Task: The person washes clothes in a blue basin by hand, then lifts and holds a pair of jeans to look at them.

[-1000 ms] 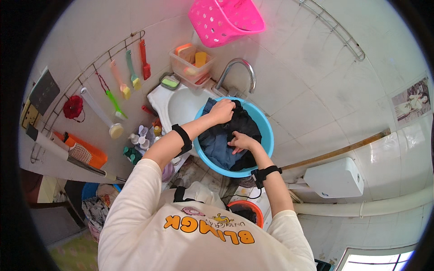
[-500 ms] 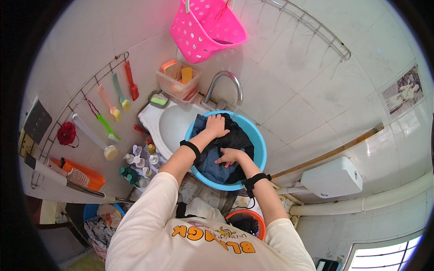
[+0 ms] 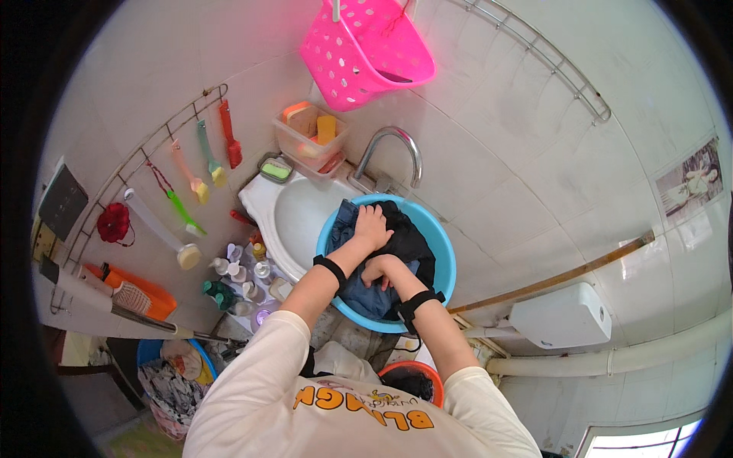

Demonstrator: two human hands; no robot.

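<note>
A round blue plastic basin (image 3: 445,263) sits on the white sink (image 3: 294,214) under a curved metal tap (image 3: 397,145). Dark blue and black clothes (image 3: 408,244) fill the basin. My left hand (image 3: 372,227) presses down on the cloth near the basin's far left side, fingers gripping the fabric. Close to it, my right hand (image 3: 378,269) is closed on a fold of the dark cloth in the basin's middle. Both wrists wear black bands.
A pink perforated basket (image 3: 365,47) hangs above the tap. A clear box with sponges (image 3: 309,141) stands on the sink's back edge. Brushes (image 3: 202,164) hang on a wall rail at left. Small bottles (image 3: 240,278) crowd the sink's left. An orange bucket (image 3: 412,378) stands below.
The head has tipped, so the view has shifted. My hands have drawn closer together on the clothes, the right hand moving toward the left one.
</note>
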